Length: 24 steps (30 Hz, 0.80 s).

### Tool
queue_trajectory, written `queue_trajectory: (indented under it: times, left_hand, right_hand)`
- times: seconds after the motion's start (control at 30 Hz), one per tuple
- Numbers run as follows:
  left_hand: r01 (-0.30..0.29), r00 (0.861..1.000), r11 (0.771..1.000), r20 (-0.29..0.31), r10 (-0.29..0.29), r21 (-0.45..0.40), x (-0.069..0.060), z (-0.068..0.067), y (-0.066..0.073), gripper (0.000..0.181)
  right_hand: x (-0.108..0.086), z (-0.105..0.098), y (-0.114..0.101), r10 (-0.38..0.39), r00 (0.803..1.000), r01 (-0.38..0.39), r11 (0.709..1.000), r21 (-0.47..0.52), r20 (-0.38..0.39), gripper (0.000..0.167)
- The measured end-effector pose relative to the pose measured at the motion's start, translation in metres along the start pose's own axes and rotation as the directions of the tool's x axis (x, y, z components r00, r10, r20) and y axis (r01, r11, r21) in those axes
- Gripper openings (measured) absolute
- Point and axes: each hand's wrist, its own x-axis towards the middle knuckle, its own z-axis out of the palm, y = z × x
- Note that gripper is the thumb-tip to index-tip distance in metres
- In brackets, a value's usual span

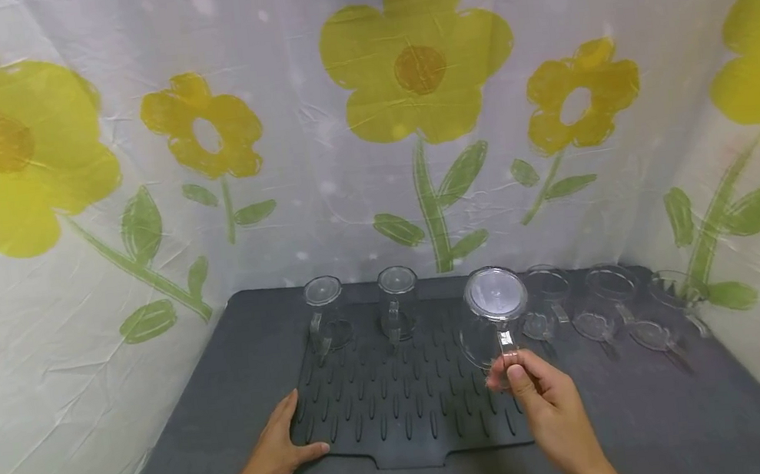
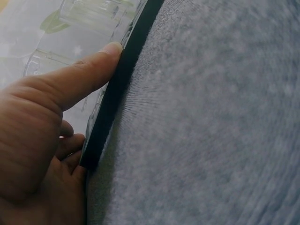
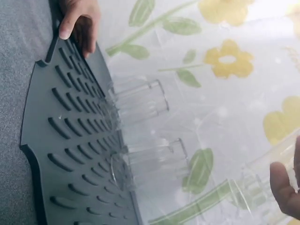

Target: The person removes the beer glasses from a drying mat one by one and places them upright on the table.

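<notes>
My right hand point(image 1: 544, 405) grips a clear glass mug point(image 1: 495, 294) by its handle, holding it upside down over the right part of a dark ribbed drying mat point(image 1: 405, 412). In the right wrist view only part of that hand point(image 3: 283, 192) shows at the edge. My left hand point(image 1: 273, 445) rests at the mat's front left corner, its thumb point(image 2: 93, 65) against the front edge and its fingers along the left side. Two more glass mugs, one at left point(image 1: 326, 316) and one near the middle point(image 1: 399, 308), stand inverted at the back of the mat.
Right of the mat, three clear mugs stand mouth up in a row: the nearest to the mat point(image 1: 548, 300), a middle one point(image 1: 609, 302) and the outermost point(image 1: 669, 311). A curtain point(image 1: 306, 198) printed with yellow flowers surrounds the grey table point(image 1: 187, 450).
</notes>
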Motion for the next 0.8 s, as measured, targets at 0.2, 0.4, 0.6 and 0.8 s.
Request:
queue_trajectory:
  times: [0.2, 0.4, 0.6, 0.8]
  left_hand:
    - [-0.001, 1.000, 1.000, -0.007, 0.001, 0.005, 0.0009, -0.0002, -0.0008, 0.122]
    - [0.001, 1.000, 1.000, -0.012, 0.000, 0.014, 0.0013, -0.0004, -0.0006, 0.122]
    - [0.005, 1.000, 1.000, -0.003, -0.005, 0.020, 0.0018, 0.0000, 0.0001, 0.122]
    - [-0.002, 1.000, 1.000, -0.010, 0.002, 0.011, 0.0012, -0.0005, -0.0002, 0.121]
  right_hand:
    - [-0.0025, -0.0020, -0.0010, -0.053, 0.997, 0.049, 0.997, -0.060, -0.055, 0.019]
    - [-0.0028, -0.0078, -0.0037, -0.112, 0.992, 0.106, 0.990, -0.093, -0.062, 0.022]
    - [-0.0021, -0.0071, 0.0013, -0.279, 0.953, 0.287, 0.957, 0.049, -0.122, 0.023]
    - [0.0009, -0.0039, 0.0063, -0.390, 0.910, 0.406, 0.908, 0.106, -0.142, 0.026]
